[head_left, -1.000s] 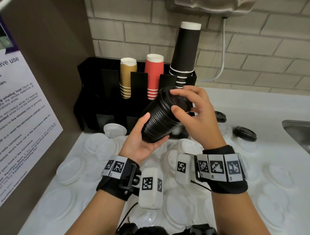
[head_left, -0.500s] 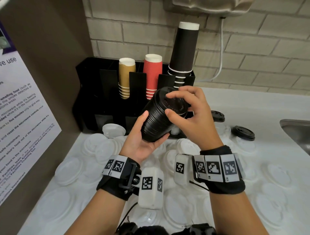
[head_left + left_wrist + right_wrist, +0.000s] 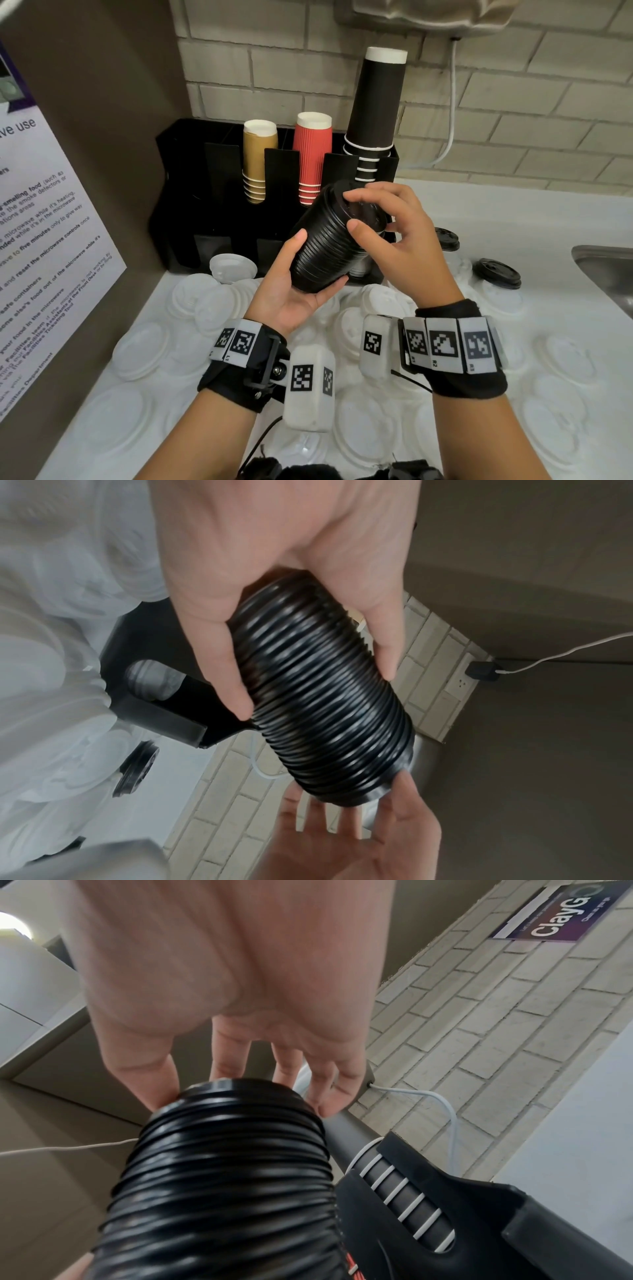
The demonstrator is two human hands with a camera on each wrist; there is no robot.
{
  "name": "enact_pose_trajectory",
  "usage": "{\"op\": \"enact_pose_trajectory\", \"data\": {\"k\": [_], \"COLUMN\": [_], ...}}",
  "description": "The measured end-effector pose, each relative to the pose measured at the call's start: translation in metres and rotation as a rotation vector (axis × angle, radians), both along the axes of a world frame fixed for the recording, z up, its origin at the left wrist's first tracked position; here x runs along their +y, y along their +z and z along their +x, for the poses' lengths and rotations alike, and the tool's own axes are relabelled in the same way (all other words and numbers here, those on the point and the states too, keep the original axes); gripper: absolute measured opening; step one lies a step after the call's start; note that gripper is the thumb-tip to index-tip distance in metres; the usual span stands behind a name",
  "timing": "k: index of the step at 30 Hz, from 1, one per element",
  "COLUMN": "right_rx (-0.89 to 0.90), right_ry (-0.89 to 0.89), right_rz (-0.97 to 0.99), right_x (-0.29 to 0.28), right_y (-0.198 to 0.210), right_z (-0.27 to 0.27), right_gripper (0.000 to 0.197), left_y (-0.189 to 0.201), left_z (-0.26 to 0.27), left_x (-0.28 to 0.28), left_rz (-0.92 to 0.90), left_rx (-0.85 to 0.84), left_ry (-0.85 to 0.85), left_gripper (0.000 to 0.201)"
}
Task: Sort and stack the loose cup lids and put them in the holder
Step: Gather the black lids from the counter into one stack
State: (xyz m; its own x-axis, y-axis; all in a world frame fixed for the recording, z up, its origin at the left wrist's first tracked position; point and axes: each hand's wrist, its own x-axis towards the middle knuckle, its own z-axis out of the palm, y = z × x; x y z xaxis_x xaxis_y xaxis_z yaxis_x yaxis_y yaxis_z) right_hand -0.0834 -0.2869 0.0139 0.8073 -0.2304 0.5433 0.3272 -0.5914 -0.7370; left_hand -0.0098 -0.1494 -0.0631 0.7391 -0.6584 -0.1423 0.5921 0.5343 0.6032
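Note:
A tall stack of black cup lids (image 3: 325, 246) lies tilted in my left hand (image 3: 318, 262), thumb on one side and fingers under the other, just in front of the black holder (image 3: 219, 205). My right hand (image 3: 352, 210) curls over the stack's upper end, with thumb and fingertips on the top lid's rim. The left wrist view shows the ribbed stack (image 3: 329, 696) between my left thumb and fingers. In the right wrist view my right hand (image 3: 240, 1093) caps the top of the stack (image 3: 232, 1164). Two loose black lids (image 3: 496, 272) (image 3: 447, 238) lie on the counter to the right.
Many white lids (image 3: 140, 346) cover the white counter around and under my arms. The holder carries gold (image 3: 258, 161), red (image 3: 313, 157) and tall black cup stacks (image 3: 376, 113). A sink (image 3: 606, 267) is at the right edge and a panel with a notice stands at the left.
The stack and both hands have drifted slightly left and down. My right fingers have resettled a little on the top lid. Both hands still hold the stack.

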Motion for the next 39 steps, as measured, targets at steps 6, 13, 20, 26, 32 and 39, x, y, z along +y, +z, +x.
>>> {"op": "enact_pose_trajectory", "data": {"k": [6,13,20,26,32,39], "right_rx": [0.011,0.154,1.058,1.315,1.291,1.041], "right_ry": [0.055,-0.335,-0.695,-0.579,-0.653,-0.741], "right_rz": [-0.027,0.427,-0.120,-0.564,-0.587,-0.228], "right_x": [-0.001,-0.117,-0.223,-0.255,-0.273,-0.256], "right_y": [0.001,0.019,-0.033,-0.075,-0.088,-0.048], "right_z": [0.000,0.013,0.022,0.026,0.029,0.041], "right_gripper": [0.032,0.034,0.039,0.038,0.055,0.059], "left_y": [0.000,0.011,0.020,0.023,0.021,0.018], "left_z": [0.000,0.016,0.022,0.023,0.021,0.018], "left_x": [-0.001,0.004,0.000,0.002,0.005,0.002], "left_rz": [-0.018,-0.101,-0.111,-0.094,-0.072,-0.070], "left_rx": [0.051,0.050,-0.023,-0.042,-0.041,-0.014], "left_ry": [0.039,0.046,0.030,0.062,0.093,0.089], "left_gripper": [0.056,0.043,0.056,0.046,0.048,0.043]}}
